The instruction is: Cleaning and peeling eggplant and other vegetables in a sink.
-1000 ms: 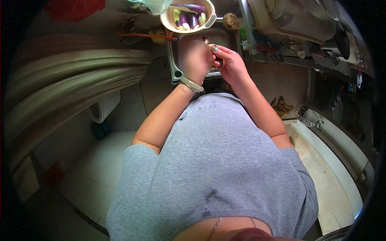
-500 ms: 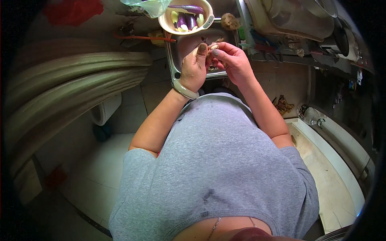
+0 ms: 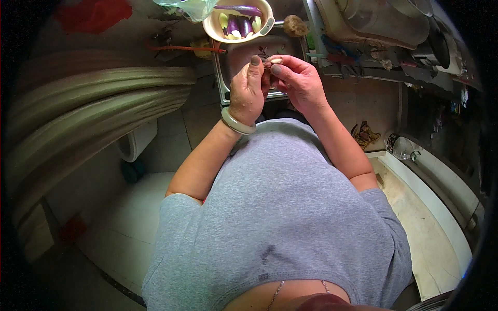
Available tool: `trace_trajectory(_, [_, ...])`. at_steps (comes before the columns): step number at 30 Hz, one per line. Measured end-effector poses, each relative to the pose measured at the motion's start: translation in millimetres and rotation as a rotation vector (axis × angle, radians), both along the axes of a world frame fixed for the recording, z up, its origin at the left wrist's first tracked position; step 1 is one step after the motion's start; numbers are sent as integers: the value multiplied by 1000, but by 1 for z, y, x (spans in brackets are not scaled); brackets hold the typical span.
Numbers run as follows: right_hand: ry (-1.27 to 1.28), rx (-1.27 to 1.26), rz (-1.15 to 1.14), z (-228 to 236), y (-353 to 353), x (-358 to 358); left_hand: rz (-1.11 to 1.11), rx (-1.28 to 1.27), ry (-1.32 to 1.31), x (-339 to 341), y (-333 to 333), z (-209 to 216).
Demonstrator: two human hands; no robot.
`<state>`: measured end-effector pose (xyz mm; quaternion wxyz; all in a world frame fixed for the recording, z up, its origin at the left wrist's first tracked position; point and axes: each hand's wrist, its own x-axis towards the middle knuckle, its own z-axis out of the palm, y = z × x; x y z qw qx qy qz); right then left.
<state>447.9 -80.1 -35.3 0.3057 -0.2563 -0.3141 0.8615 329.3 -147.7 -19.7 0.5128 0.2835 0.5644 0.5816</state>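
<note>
Over the sink, my two hands meet at the fingertips. My right hand is closed, pinching a small whitish garlic clove between thumb and fingers. My left hand, with a pale bangle on its wrist, is curled closed against the clove, its thumb raised. Something small and brownish, perhaps skin, shows between the hands; the left fingers mostly hide it. Dark scraps lie in the basin behind them. Just beyond, a cream bowl holds purple eggplants and pale green pieces.
A pale green plastic bag hangs beside the bowl. A brown round scrubber-like thing sits to its right. An orange-red stick reaches toward the sink from the left. Clear plastic tubs crowd the right side, and a folded curtain-like cloth fills the left.
Both hands have shifted slightly, and the left has drawn a little to the left. The pale clove shows more plainly at the right fingertips. The view has tilted slightly.
</note>
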Motion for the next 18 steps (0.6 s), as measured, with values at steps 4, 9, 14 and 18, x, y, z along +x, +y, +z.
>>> trace_trajectory(4, [36, -60, -1, 6, -5, -2, 77, -1, -24, 2, -1, 9])
trace_trajectory(9, [60, -77, 44, 28, -7, -2, 95, 62, -122, 2, -8, 22])
trace_trajectory(14, [52, 157, 180, 102, -2, 7, 21, 295, 119, -3, -20, 70])
trace_trajectory(18, [173, 1034, 70, 181, 0, 10, -82, 956, 272, -3, -15, 136])
